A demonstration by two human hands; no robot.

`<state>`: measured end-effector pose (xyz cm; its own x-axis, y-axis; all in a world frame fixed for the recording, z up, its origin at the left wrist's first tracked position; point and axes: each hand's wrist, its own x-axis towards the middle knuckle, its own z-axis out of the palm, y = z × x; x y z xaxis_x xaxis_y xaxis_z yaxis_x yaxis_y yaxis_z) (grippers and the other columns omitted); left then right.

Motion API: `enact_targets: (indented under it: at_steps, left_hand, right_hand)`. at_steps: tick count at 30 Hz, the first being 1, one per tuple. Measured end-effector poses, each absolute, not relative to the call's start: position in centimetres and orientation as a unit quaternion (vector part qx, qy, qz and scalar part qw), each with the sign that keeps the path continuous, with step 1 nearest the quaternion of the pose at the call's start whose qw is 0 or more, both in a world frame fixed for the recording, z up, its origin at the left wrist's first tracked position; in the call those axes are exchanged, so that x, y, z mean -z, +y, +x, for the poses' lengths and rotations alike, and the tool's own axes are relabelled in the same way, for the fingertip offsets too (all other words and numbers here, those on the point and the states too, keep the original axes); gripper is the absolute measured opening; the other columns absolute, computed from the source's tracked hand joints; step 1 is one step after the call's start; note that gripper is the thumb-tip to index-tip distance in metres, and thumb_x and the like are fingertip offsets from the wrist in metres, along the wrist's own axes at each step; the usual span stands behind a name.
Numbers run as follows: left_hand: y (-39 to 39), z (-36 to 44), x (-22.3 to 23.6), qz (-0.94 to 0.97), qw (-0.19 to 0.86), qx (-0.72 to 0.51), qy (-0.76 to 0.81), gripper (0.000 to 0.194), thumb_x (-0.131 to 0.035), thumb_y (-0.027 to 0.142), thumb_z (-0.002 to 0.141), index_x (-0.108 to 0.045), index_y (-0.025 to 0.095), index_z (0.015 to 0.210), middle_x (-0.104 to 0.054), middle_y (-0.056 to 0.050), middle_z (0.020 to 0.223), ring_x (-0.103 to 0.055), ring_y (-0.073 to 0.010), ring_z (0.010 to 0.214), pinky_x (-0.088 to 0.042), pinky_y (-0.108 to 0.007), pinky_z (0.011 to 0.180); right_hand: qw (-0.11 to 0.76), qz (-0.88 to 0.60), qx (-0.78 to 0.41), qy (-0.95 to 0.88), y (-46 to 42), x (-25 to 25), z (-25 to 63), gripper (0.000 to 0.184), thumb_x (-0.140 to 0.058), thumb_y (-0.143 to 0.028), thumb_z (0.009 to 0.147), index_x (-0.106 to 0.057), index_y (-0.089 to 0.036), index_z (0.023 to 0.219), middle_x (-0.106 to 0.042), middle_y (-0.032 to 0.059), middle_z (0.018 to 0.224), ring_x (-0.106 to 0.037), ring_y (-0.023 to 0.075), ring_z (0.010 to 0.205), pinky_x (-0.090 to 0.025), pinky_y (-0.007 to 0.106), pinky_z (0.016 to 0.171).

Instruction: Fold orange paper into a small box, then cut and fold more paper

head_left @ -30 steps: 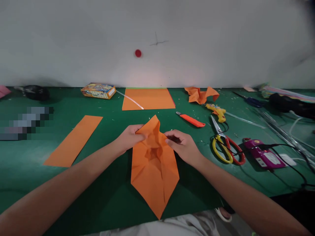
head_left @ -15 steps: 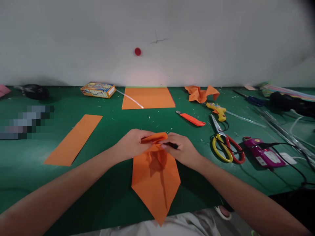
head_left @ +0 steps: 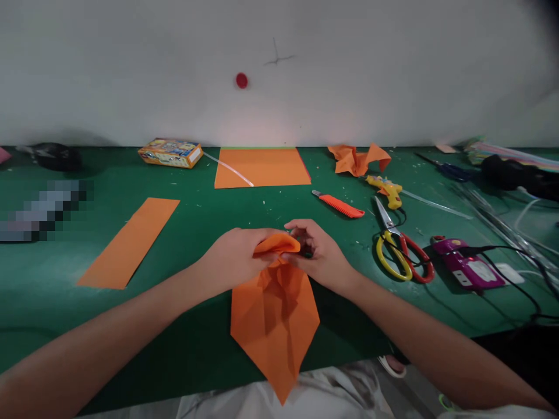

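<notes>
I hold a folded orange paper (head_left: 275, 314) over the near edge of the green table (head_left: 196, 233). Its point hangs down toward my lap. My left hand (head_left: 236, 256) is closed on the paper's upper left, with the thumb on the bent-over top flap. My right hand (head_left: 317, 253) pinches the same flap from the right, fingers curled. The top of the paper is folded down toward me between both hands.
An orange strip (head_left: 128, 241) lies to the left, a flat orange sheet (head_left: 262, 167) and a small box (head_left: 170, 152) at the back. On the right lie crumpled orange paper (head_left: 358, 160), an orange cutter (head_left: 340, 205), a yellow glue gun (head_left: 386, 191), scissors (head_left: 399, 247), a purple device (head_left: 469, 269) and cables.
The paper's upright top point has been bent down toward me and my hands have closed in on it. The view has tipped slightly down.
</notes>
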<state>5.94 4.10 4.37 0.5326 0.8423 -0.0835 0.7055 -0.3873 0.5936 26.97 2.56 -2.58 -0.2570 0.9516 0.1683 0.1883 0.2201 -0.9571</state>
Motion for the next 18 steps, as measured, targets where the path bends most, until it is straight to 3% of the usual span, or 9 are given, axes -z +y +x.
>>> enact_targets:
  at_steps: [7,12,16,18]
  left_hand:
    - [5.1,5.3,-3.6,0.803,0.335,-0.170,0.464,0.031,-0.060,0.028,0.085,-0.075,0.030,0.111,-0.076,0.001,0.117,-0.070,-0.0249,0.105,-0.052,-0.031,0.084]
    - [6.2,4.8,-3.1,0.783,0.358,-0.191,0.472,0.033,-0.064,0.032,0.082,-0.075,0.028,0.113,-0.077,-0.001,0.110,-0.071,-0.0259,0.102,-0.054,-0.034,0.085]
    - [6.3,4.9,-2.8,0.774,0.382,-0.182,0.471,0.030,-0.067,0.037,0.082,-0.076,0.027,0.109,-0.077,0.000,0.104,-0.070,-0.0232,0.095,-0.052,-0.029,0.076]
    - [6.2,5.0,-2.8,0.765,0.391,-0.159,0.486,0.030,-0.066,0.045,0.083,-0.077,0.024,0.101,-0.075,0.000,0.090,-0.068,-0.0203,0.080,-0.047,-0.026,0.063]
  right_hand:
    - [0.401,-0.449,-0.450,-0.660,2.3,1.8,27.6,0.044,-0.072,-0.029,0.083,-0.054,-0.029,0.123,-0.059,0.0006,0.103,-0.060,0.0134,0.073,-0.051,0.029,0.065]
    - [0.331,-0.506,-0.403,-0.687,2.1,1.1,28.2,0.006,-0.067,-0.027,0.086,-0.063,-0.022,0.086,-0.066,-0.0010,0.079,-0.063,0.0151,0.071,-0.048,0.027,0.063]
    - [0.323,-0.501,-0.326,-0.734,2.1,1.1,27.9,0.008,-0.063,-0.021,0.088,-0.070,-0.023,0.088,-0.074,-0.0013,0.084,-0.065,0.0142,0.071,-0.046,0.026,0.066]
    - [0.325,-0.499,-0.295,-0.747,2.2,1.1,27.7,0.011,-0.062,-0.019,0.089,-0.072,-0.024,0.089,-0.075,-0.0015,0.085,-0.065,0.0137,0.071,-0.045,0.026,0.066]
